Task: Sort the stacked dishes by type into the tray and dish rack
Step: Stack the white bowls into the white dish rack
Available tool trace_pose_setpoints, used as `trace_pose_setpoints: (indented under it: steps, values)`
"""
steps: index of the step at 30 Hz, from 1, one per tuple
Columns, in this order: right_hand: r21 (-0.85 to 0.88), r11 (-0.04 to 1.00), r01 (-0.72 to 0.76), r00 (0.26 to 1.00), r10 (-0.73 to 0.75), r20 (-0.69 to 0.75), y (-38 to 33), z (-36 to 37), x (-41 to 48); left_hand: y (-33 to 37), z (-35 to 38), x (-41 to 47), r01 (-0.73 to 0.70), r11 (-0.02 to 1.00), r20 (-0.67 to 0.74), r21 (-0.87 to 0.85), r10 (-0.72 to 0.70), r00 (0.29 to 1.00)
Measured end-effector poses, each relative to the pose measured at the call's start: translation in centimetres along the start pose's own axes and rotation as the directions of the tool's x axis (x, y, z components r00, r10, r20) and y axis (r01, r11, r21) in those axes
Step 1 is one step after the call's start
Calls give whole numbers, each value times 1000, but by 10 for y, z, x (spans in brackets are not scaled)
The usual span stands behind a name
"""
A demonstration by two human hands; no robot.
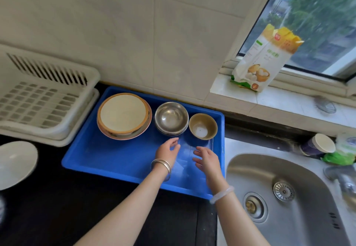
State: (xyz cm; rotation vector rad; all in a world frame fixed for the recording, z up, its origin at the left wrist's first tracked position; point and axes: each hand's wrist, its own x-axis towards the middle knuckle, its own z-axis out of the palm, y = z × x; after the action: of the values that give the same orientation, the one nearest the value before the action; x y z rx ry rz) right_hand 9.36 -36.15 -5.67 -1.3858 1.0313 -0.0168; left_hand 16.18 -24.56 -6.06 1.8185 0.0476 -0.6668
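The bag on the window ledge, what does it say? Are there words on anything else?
Bag on the window ledge: green characters and a red logo, too blurred to read.
Green and white packet beside the sink: a blue mark, too blurred to read.
Plates, bowls, blue tray, dish rack: no writing shows.

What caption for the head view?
Left hand and right hand above blue tray holding plates, steel bowls, brown bowl; rack at left.
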Motion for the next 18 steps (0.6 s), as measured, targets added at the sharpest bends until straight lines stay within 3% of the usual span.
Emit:
trace_pose_setpoints:
  steps: [5, 9, 12, 18]
  values:
    - [-209, 967, 143, 981, -111, 160, 3, 45, -39, -19, -76, -51, -94, 988, -168, 121, 114, 979]
    - [-346, 891, 295, 922, -172, 346, 8, 109, -73, -49, -144, -96, -75, 988, -387, 139, 124, 914]
    - [-415, 829, 376, 861, -147, 487, 16, 164, -99, -75, -191, -125, -30, 987, -561, 159, 115, 820]
    - [-528, 630, 569, 737, -107, 667, 28, 276, -136, -130, -279, -169, 184, 946, -815, 267, 119, 567]
